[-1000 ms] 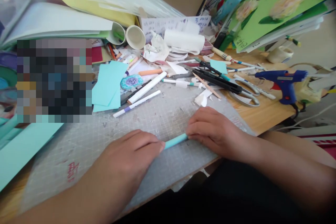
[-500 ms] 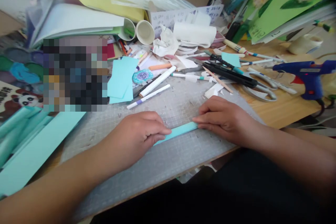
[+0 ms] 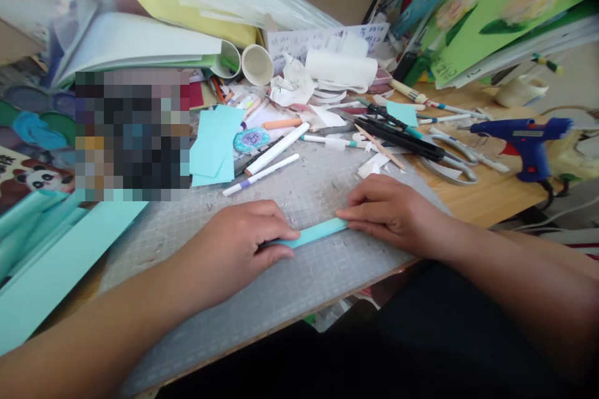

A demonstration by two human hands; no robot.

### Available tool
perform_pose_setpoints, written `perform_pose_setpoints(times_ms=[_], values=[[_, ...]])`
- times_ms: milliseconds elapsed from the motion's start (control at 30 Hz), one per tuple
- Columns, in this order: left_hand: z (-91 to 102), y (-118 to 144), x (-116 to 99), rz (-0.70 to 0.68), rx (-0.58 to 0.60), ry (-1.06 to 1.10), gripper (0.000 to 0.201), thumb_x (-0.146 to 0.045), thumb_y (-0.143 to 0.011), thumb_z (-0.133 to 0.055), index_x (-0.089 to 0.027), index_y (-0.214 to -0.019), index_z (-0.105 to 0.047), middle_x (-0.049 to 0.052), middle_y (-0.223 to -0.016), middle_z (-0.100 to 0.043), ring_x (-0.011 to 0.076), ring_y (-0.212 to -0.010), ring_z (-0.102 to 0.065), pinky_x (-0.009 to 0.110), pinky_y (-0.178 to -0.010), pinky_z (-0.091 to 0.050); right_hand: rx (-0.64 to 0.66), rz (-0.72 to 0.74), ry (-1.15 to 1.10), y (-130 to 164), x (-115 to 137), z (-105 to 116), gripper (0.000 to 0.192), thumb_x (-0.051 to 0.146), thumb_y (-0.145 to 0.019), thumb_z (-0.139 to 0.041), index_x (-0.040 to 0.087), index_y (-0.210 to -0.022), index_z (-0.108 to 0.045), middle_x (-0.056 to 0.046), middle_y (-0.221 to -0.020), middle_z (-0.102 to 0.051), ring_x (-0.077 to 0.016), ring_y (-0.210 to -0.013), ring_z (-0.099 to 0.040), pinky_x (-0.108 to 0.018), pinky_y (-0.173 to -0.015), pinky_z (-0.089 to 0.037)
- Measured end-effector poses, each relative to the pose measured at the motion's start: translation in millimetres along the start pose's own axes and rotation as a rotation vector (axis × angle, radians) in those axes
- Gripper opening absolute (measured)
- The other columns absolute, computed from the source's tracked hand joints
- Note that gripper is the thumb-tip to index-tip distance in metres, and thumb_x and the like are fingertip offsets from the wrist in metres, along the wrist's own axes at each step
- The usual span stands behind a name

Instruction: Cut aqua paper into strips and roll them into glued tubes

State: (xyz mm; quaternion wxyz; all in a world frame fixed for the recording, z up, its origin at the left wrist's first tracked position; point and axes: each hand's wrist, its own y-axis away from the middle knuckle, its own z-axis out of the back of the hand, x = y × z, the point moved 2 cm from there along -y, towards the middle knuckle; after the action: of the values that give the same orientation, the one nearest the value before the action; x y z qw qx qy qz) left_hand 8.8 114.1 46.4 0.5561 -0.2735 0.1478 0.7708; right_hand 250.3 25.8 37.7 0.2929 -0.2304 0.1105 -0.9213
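Observation:
A narrow turquoise paper strip (image 3: 319, 232) stretches between my two hands, low over the grey cutting mat (image 3: 327, 274). At its left end, my left hand (image 3: 250, 234) grips it between thumb and fingers, and that end is hidden inside the hand. My right hand (image 3: 390, 215) pinches the other end with its fingertips. The strip slants slightly upward to the right and looks folded or rolled; I cannot tell which. Beyond the hands lie a white pen with a purple band (image 3: 262, 174) and turquoise paper pieces (image 3: 213, 146).
A blue glue gun (image 3: 528, 137) stands at the right on the wooden table, near scissors (image 3: 456, 168) and a black cutter (image 3: 402, 137). Pens, paper scraps and a white paper roll (image 3: 341, 67) crowd the back. Long turquoise sheets (image 3: 75, 268) lie at left.
My left thumb has dropped away from the fingers, showing more of the strip's left part. The right hand keeps its pinch. The whole view has shifted slightly.

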Motion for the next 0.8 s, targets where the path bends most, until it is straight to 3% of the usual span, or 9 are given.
perform_pose_setpoints(times_ms=[400, 667, 800], values=[[-2.6, 2, 0, -0.006, 0.016, -0.012, 0.02, -0.018, -0.091, -0.054, -0.023, -0.101, -0.07, 0.0, -0.089, -0.066, 0.013, -0.081, -0.062, 0.023, -0.07, -0.045, -0.02, 0.116, 0.206, -1, 18, 0, 0.019, 0.016, -0.096, -0.049, 0.012, -0.104, -0.066, -0.01, -0.085, -0.066, -0.02, -0.078, -0.055, -0.035, -0.067, -0.049], [-5.3, 4, 0, -0.032, -0.029, -0.03, 0.018, -0.018, -0.089, -0.051, -0.022, -0.096, -0.067, 0.0, -0.088, -0.065, 0.0136, -0.078, -0.062, 0.024, -0.067, -0.045, -0.047, 0.043, 0.188, 4, 16, -1, 0.02, 0.018, -0.095, -0.052, 0.018, -0.111, -0.066, -0.008, -0.091, -0.066, -0.0186, -0.08, -0.058, -0.033, -0.069, -0.05], [-9.6, 5, -1, -0.07, -0.092, -0.1, 0.026, -0.015, -0.09, -0.049, -0.025, -0.11, -0.062, 0.001, -0.093, -0.063, 0.0149, -0.081, -0.059, 0.026, -0.069, -0.045, -0.045, 0.087, 0.223, 3, 20, -4, 0.025, 0.016, -0.097, -0.046, 0.017, -0.11, -0.067, -0.009, -0.093, -0.067, -0.0209, -0.083, -0.057, -0.038, -0.072, -0.049]])
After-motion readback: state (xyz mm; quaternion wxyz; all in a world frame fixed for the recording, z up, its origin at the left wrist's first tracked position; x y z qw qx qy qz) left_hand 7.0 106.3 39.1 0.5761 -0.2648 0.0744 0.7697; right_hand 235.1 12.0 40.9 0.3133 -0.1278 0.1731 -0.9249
